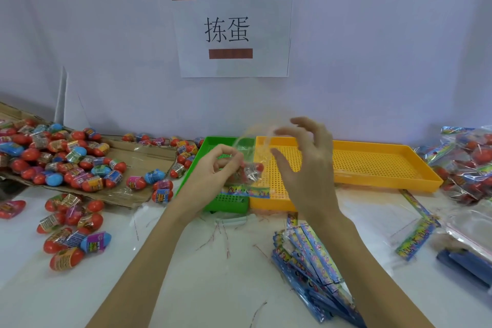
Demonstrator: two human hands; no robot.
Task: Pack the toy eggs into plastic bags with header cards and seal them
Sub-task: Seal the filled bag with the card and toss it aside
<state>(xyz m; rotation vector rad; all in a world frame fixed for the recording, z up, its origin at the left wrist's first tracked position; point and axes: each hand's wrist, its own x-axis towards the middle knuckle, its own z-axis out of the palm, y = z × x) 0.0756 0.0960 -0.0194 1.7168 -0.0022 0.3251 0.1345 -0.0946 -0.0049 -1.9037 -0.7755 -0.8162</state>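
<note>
Both hands are raised over the trays: the left hand pinches a clear plastic bag with toy eggs inside, its header card hanging at the bottom, while the right hand has curled fingers at the bag's blurred open top; whether it grips, I cannot tell. Below sit a green tray and yellow tray; loose eggs lie left, empty bags near right

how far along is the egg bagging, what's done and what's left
Done: a heap of filled bags lies at far right. In hand: the left hand holds a clear bag with eggs inside and its header card hanging low, while the right hand works at the bag's mouth; it looks unsealed. Left: many loose toy eggs on the cardboard and table, plus a stack of unused header-card bags.
</note>
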